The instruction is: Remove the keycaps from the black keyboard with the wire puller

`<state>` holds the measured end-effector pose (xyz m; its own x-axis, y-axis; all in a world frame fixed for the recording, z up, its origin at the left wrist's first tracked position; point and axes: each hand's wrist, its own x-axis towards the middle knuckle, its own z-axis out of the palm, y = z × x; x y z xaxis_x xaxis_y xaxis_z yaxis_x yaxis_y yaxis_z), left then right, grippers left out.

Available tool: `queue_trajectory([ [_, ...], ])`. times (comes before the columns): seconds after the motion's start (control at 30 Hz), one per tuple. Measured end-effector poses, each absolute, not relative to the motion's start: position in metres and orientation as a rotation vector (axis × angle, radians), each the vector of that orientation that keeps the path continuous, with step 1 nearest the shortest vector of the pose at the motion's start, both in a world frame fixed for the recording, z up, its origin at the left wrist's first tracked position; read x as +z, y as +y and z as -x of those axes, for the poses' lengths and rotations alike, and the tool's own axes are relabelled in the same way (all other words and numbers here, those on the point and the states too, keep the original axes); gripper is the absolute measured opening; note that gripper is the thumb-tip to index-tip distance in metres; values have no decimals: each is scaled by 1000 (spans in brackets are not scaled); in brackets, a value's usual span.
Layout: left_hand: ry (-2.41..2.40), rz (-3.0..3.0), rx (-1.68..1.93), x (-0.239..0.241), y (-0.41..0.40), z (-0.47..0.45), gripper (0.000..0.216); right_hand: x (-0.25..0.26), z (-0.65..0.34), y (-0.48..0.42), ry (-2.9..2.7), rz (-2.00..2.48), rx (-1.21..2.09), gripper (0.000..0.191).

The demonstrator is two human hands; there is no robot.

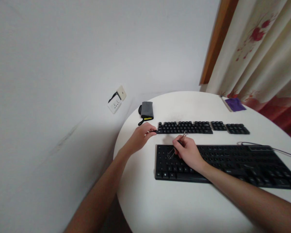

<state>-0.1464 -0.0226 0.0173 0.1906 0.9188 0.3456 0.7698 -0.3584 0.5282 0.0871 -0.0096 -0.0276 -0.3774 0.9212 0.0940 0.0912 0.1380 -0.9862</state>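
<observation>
A black keyboard lies on the white table, with bare sockets at its upper left and keys still fitted along the lower rows. My right hand is closed around a wire keycap puller, whose looped end hangs over the upper left of the keyboard. Behind the keyboard, loose black keycaps stand in neat rows. My left hand pinches a small black keycap at the left end of those rows. Fingers partly hide that keycap.
A grey pouch with a black loop lies behind my left hand. Purple cloth rests at the back right. The keyboard cable runs off to the right. A wall with sockets borders the left, a curtain the right.
</observation>
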Motion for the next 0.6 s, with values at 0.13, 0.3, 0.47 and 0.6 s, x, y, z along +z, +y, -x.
queue_trajectory([
  [0.13, 1568, -2297, 944, -8, -1, 146, 20, -27, -87, -10, -1634, 988, 1333, 30],
  [0.3, 1432, -2412, 866, -33, -7, 145, 12, -27, -87, -10, -1631, 978, 1343, 30],
  [0.47, 1464, -2444, 923, -40, -8, 151, 10, -26, -88, -10, -1627, 975, 1360, 32],
  [0.6, 1597, -2375, 981, -42, -7, 153, 10, -25, -88, -10, -1625, 972, 1360, 34],
])
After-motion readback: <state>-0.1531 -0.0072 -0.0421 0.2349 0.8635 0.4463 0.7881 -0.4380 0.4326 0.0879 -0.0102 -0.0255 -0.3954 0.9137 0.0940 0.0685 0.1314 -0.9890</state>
